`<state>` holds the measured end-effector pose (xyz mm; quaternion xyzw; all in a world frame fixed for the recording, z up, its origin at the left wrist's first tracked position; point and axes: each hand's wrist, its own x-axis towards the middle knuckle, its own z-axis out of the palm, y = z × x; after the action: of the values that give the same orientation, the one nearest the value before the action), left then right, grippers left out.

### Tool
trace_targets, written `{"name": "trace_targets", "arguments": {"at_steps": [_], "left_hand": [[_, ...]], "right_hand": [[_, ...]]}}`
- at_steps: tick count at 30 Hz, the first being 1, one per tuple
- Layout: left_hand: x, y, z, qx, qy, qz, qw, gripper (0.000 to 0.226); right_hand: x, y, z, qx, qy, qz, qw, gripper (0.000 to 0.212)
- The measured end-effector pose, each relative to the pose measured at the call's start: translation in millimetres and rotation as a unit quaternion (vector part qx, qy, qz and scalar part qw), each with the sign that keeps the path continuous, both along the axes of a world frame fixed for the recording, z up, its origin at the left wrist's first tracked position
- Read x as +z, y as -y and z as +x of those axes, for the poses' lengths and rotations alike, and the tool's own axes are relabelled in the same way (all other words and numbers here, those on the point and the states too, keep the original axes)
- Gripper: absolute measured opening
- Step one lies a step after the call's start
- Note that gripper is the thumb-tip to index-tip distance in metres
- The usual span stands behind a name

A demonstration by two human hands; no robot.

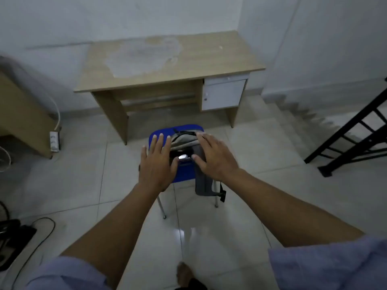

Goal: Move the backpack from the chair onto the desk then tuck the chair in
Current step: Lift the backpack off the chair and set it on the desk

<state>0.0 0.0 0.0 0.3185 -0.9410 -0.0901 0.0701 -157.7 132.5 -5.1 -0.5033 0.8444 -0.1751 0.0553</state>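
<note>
A grey backpack (184, 141) lies on the blue chair (184, 171), which stands on the floor in front of the wooden desk (201, 57). One grey strap of the backpack hangs down over the chair's right side. My left hand (157, 162) hovers over the left of the chair, fingers spread, holding nothing. My right hand (213, 155) is spread over the backpack's right side; whether it touches the fabric is hard to tell. Both hands hide part of the bag and seat.
The desk has a white drawer unit (224, 94) on its right and stands against the wall. A wooden cabinet (23, 114) and a power strip (54, 141) are at the left. Black cables (31, 233) lie lower left. A black metal frame (356, 143) stands right.
</note>
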Motion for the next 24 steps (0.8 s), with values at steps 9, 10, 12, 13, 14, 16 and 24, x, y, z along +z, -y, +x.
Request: {"name": "trace_targets", "arguments": {"at_steps": [9,10,12,13,14,16,24], "left_hand": [[-24.9,30.7,-7.4,-0.045,0.075,0.094,0.992,0.075],[-26.6,33.0,-7.7,-0.049,0.079,0.099,0.991,0.074],[-29.1,37.4,-8.6,-0.057,0.087,0.103,0.989,0.074],[-29.3,39.4,-8.4,-0.062,0.090,0.103,0.989,0.074],[-29.9,41.6,-8.3,-0.067,0.092,0.103,0.988,0.074],[-28.7,44.6,-8.4,-0.078,0.094,0.113,0.986,0.074],[-19.3,51.5,-14.1,-0.082,0.112,0.151,0.979,0.077]], "right_hand": [[-29.8,5.5,-1.6,-0.022,0.027,0.023,0.999,0.068],[-30.2,4.2,-3.0,-0.015,0.032,0.019,0.999,0.066],[-28.8,0.8,-11.8,-0.001,0.068,0.000,0.998,0.062],[-26.1,-1.4,-18.1,0.002,0.099,-0.005,0.995,0.060],[-22.3,-3.4,-25.1,0.005,0.130,-0.005,0.991,0.058],[-15.2,-5.1,-40.4,0.011,0.174,0.005,0.985,0.057],[13.5,34.8,-77.1,0.008,0.167,0.037,0.985,0.043]]}}
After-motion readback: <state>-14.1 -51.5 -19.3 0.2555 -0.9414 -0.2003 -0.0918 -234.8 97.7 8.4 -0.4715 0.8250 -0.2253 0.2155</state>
